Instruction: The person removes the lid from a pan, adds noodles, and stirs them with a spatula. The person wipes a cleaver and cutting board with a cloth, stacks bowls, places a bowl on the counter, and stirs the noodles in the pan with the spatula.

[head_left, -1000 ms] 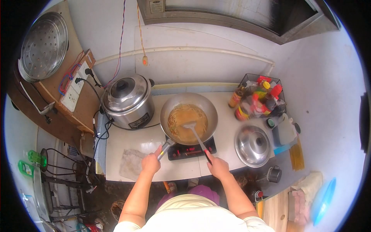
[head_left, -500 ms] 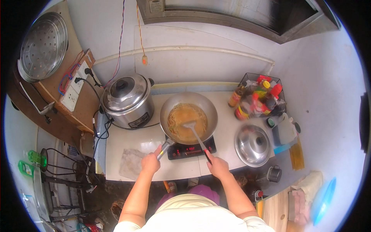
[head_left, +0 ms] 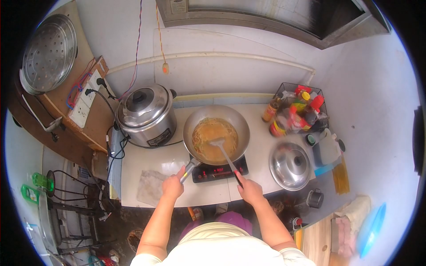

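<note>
My left hand (head_left: 173,185) is closed around the handle of a metal wok (head_left: 194,116), which sits on a black induction cooker (head_left: 213,174) with lit red digits. In the wok lies a brownish broth (head_left: 217,130) with thin strips around its edge. A metal spatula (head_left: 227,160) is gripped by its dark handle in my right hand (head_left: 250,190). The spatula's flat head rests at the broth's surface, right of the wok's middle; whether it touches the bottom is hidden.
Left of the wok stands a steel rice cooker (head_left: 146,116), with a grey cloth (head_left: 152,186) nearer me. At right are a domed lid (head_left: 290,166), a wire basket (head_left: 326,106) of sauce bottles and a plastic jug (head_left: 327,148). A range hood (head_left: 248,22) hangs above.
Almost nothing differs. The spatula head has shifted very slightly within the broth; both hands keep their grip and the wok stays in place.
</note>
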The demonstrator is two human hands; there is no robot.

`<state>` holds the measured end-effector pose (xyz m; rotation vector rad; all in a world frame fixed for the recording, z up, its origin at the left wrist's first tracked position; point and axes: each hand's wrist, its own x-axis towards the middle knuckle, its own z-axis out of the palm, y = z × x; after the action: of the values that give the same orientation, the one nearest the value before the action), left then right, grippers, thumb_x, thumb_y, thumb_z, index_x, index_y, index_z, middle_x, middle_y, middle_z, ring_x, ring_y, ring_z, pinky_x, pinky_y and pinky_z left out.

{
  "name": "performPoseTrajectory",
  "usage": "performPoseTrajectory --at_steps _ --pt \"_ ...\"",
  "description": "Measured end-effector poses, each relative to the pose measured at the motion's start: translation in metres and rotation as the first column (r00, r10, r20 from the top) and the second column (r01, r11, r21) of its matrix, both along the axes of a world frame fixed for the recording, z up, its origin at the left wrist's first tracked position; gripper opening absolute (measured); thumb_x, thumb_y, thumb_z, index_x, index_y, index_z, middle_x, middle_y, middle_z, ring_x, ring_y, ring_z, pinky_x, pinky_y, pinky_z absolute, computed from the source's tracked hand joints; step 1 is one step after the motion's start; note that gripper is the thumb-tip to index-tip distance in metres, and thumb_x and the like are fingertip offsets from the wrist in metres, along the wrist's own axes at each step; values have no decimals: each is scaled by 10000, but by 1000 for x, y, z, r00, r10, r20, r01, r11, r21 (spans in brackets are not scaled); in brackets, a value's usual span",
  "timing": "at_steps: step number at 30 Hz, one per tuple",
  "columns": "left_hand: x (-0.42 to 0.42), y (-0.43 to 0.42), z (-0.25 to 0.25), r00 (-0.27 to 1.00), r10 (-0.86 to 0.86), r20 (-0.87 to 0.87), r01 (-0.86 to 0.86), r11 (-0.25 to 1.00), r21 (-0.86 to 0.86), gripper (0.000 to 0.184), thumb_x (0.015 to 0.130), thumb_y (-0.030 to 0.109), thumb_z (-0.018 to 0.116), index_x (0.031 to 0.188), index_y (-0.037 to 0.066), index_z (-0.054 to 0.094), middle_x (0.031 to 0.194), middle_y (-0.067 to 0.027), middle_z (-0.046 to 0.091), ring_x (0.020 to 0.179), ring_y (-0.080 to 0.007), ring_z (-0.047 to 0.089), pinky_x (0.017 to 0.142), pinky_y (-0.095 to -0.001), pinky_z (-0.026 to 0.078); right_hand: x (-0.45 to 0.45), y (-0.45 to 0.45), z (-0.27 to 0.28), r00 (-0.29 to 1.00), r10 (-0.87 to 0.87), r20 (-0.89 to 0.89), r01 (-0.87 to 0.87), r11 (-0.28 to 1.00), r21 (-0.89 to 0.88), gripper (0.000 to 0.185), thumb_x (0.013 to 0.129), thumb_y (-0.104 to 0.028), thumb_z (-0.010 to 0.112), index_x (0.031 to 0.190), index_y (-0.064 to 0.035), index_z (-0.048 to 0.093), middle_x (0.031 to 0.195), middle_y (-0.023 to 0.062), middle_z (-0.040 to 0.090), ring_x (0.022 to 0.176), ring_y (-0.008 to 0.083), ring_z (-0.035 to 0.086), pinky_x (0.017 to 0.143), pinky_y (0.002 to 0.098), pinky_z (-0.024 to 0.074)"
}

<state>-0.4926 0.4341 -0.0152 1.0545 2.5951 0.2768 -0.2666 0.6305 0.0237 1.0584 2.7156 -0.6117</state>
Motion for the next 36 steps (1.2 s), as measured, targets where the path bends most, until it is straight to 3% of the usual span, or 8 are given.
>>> performPoseTrajectory --at_steps 7,13,19,22,28,34,36 --pt "0 1 3 1000 7 15 -7 1000 -17 733 710 50 556 1360 323 355 857 -127 616 799 -319 615 688 -435 485 2 -2 0 999 25 -32 -24 999 23 583 812 -204 580 1357 -206 373 805 157 608 746 336 616 657 450 490" --pt "0 1 3 1000 1 17 0 1000 -28 746 709 53 563 1366 329 342 866 -125 616 810 -317 614 691 -430 483 -1 -12 -6 993 -83 -83 87 995 56 535 843 -182 533 1350 -189 363 817 188 582 756 371 601 680 472 478" --pt "-2 1 3 1000 5 19 -5 999 -32 755 713 54 566 1369 346 332 875 -123 616 816 -314 613 689 -426 482 -7 6 -27 934 -148 -326 158 987 3 472 872 -192 495 1328 -140 381 863 193 600 809 372 593 708 467 470" --pt "-2 2 4 1000 7 29 -6 999 -43 757 717 50 561 1371 349 326 875 -122 616 820 -313 614 690 -424 482 -25 17 -24 922 -216 -322 208 976 -58 467 859 -150 499 1316 -142 404 980 184 618 917 366 578 769 437 456" --pt "-2 2 6 999 2 36 -1 999 -35 758 720 47 555 1374 350 320 876 -119 617 830 -309 612 692 -423 481 -77 28 -23 912 -245 -329 230 970 -82 448 865 -185 499 1306 -173 423 969 182 619 899 361 583 757 434 460" --pt "-2 1 4 1000 -5 22 5 999 -36 761 719 43 553 1375 348 318 865 -120 614 826 -312 611 693 -424 482 -68 21 6 969 -12 -248 12 1000 -3 451 822 -187 573 1263 -219 483 900 186 611 847 367 583 718 443 464" --pt "-2 2 5 1000 -6 20 7 999 -44 760 717 41 552 1373 348 320 860 -122 614 823 -314 611 693 -425 482 -52 22 23 974 104 -200 -79 988 129 450 811 -210 594 1250 -232 495 845 147 604 776 332 602 656 434 478"
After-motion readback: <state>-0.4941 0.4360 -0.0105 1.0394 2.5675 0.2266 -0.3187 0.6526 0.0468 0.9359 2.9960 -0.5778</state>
